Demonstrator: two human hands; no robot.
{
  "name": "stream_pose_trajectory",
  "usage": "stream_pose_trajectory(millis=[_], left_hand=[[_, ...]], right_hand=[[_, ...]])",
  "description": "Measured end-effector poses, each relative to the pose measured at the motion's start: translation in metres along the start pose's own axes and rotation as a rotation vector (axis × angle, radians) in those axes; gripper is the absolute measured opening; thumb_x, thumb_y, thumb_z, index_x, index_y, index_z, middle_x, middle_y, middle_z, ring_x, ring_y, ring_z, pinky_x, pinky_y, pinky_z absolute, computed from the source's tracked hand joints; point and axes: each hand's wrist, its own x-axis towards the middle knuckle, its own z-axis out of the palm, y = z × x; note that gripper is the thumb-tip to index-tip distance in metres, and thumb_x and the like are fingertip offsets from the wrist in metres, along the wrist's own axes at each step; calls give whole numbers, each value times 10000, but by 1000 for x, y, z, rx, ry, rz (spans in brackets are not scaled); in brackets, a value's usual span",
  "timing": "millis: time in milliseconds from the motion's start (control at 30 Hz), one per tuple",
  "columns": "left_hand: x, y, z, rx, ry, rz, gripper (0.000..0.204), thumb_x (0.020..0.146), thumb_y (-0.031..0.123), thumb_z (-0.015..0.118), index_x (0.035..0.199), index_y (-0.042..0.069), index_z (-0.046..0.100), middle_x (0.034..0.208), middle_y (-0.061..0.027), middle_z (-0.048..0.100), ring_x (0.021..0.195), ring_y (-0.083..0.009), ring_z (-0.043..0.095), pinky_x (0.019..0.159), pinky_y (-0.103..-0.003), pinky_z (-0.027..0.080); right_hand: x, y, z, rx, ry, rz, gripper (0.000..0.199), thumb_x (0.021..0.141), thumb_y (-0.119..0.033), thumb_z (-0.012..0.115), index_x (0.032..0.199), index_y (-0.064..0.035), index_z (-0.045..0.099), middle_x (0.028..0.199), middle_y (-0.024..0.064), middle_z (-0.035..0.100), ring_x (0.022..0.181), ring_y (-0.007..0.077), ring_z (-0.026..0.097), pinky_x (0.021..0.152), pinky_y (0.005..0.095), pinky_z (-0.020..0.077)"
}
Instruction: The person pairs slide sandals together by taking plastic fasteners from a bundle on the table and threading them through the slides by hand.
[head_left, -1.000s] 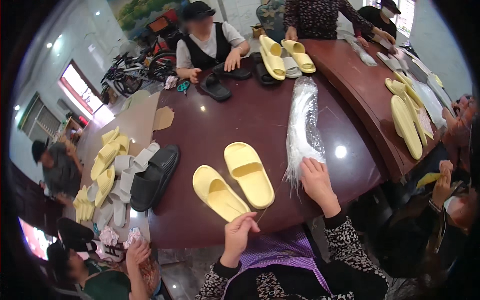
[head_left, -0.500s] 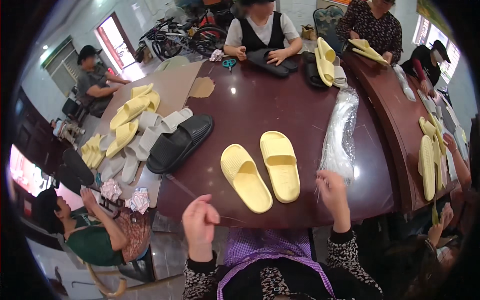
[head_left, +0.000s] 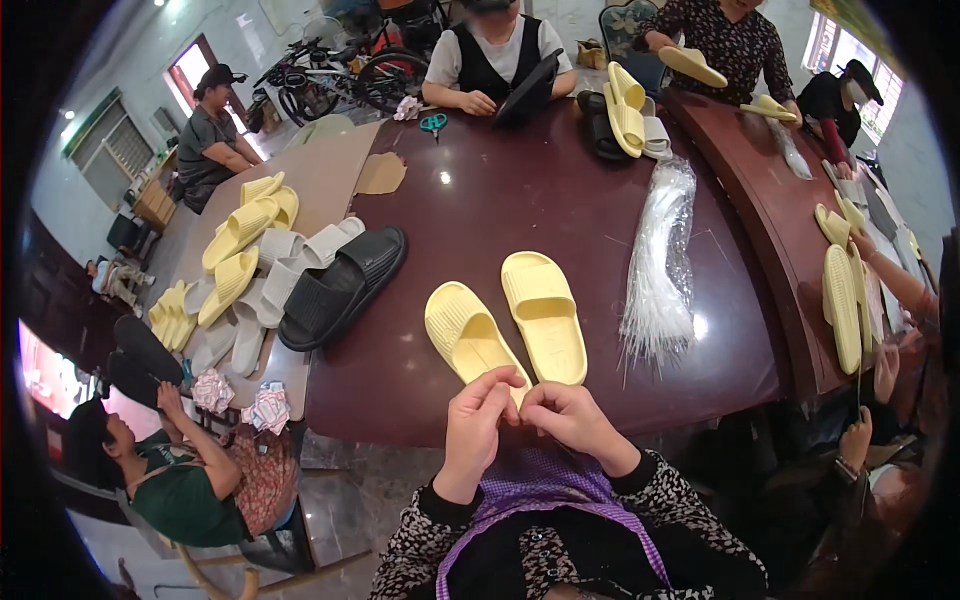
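Note:
My left hand (head_left: 478,425) and my right hand (head_left: 575,418) meet at the table's near edge, fingertips pinched together. Between them they seem to hold a thin plastic strand, too fine to see clearly; a faint line crosses the slipper above my left fingers. Right beyond my hands lies a pair of yellow slides, toes pointing away: the left slide (head_left: 462,318), its heel partly hidden by my fingers, and the right slide (head_left: 545,310). Farther right, a bundle of thin white strands (head_left: 660,270) lies in clear wrap, loose ends toward me.
Black slides (head_left: 345,290) lie left of the yellow pair, beside piled grey slides (head_left: 290,270) and yellow slides (head_left: 240,235). Crumpled paper (head_left: 268,405) sits at the left edge. Blue scissors (head_left: 433,123) lie at the far side. Several people work around the table.
My right hand has left the strand bundle and come inward; my left hand has moved right to meet it. Across the table, a person has lifted the dark slides upright.

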Motion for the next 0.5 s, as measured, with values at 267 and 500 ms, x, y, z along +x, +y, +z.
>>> stream_pose_trajectory(millis=[267, 500], left_hand=[[12, -33, -14, 40, -31, -18, 216, 962, 71, 513, 1114, -56, 599, 899, -68, 631, 632, -87, 531, 566, -225, 460], [10, -40, 4, -9, 56, -97, 251, 958, 72, 531, 1182, -37, 564, 873, -32, 608, 608, -52, 508, 549, -191, 435]], right_hand=[[1, 7, 2, 102, 2, -4, 137, 886, -31, 601, 1006, 24, 565, 811, 27, 633, 673, 64, 566, 587, 207, 460], [-3, 15, -4, 89, 135, -93, 97, 874, -6, 595, 937, 1, 521, 799, 34, 605, 679, 66, 569, 586, 210, 465]])
